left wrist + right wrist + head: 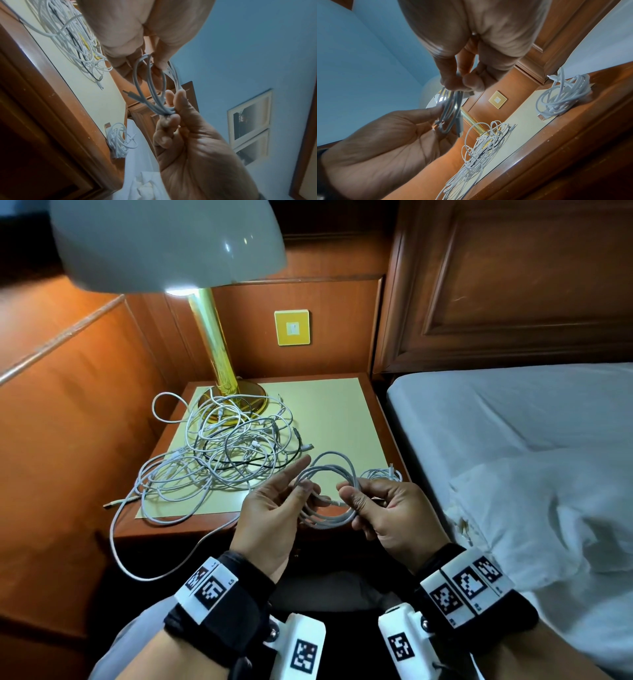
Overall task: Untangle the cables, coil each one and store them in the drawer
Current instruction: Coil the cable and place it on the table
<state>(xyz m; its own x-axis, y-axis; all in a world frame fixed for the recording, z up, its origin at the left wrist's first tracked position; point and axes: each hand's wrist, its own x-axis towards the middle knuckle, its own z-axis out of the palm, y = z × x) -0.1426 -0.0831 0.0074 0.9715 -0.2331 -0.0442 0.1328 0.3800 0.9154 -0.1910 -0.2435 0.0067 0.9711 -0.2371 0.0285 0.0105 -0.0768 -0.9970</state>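
A thin, smooth grey-white cable, wound into a round coil (325, 491) of several loops, hangs in the air between the two hands, just in front of the near edge of a wooden nightstand (383, 419); the right hand (383, 508) clamps one side of the coil, thumb pressed against curled fingers where the strands bunch together; the left hand (270, 515) holds the opposite side, thumb and bent fingers pinching the loops while its index finger points out straight above them. In the left wrist view one short plug end (127, 94) sticks out free from the loops.

On the nightstand's pale yellow matte top lies a loose tangled heap of cables (222, 453) — mostly white and rubbery, with one black strand threading through; one white strand trails off the front edge and hangs down in a long curve. At the right front corner sits a second, already wound white bundle (382, 474), small and tight, its flat USB plug showing in the right wrist view.

A lamp with a polished brass stem (214, 344) and a glossy white dome shade (164, 244) stands at the back — its round base partly under the tangle; a square yellow wall plate (292, 327) is set in the wooden panel behind; a bed with a white crumpled sheet (520, 460) lies to the right.
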